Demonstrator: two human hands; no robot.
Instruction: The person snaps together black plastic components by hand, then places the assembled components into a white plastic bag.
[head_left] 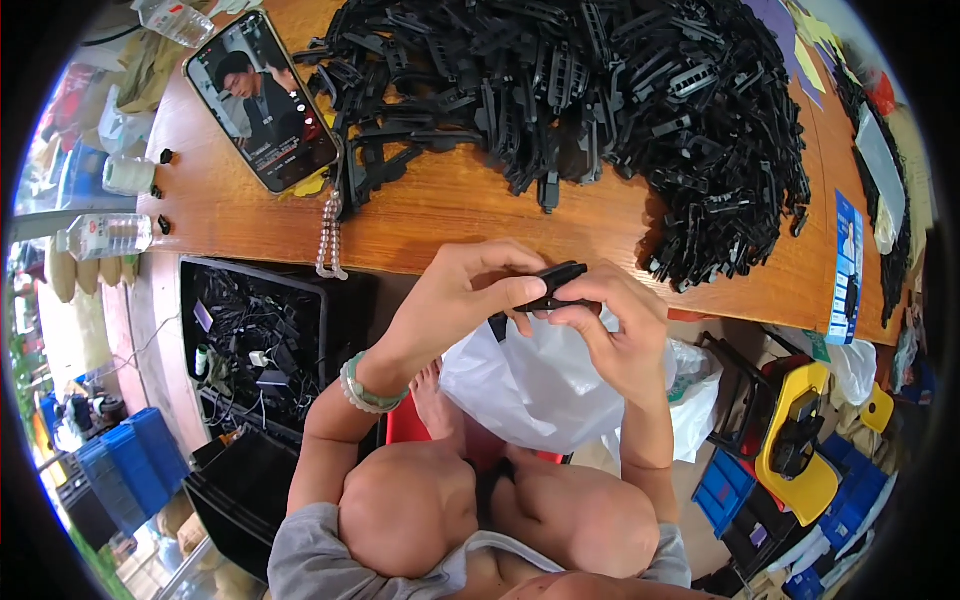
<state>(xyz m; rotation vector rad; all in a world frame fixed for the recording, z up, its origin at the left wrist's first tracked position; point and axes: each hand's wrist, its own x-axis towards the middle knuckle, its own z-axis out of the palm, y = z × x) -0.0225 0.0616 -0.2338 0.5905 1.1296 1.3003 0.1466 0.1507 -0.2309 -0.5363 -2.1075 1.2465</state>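
Just off the front edge of the wooden table [480, 215], both my hands grip one small black plastic part [563, 276]. My left hand [470, 290] pinches its left end between thumb and fingers. My right hand [620, 310] has thumb and fingertips closed on the right end. The fingers cover much of the part, so its exact kind does not show. Beyond my hands a large pile of black plastic parts [560, 90], many long and slotted, covers the far side of the table. Below my hands a white plastic bag [540, 380] hangs open above my lap.
A phone [262, 100] with a lit screen and a beaded strap [330, 235] lies at the left. Below the table's left side stands a black crate [325, 340] of dark parts and cables. A yellow chair [800, 450] stands at the right, near blue bins [722, 490].
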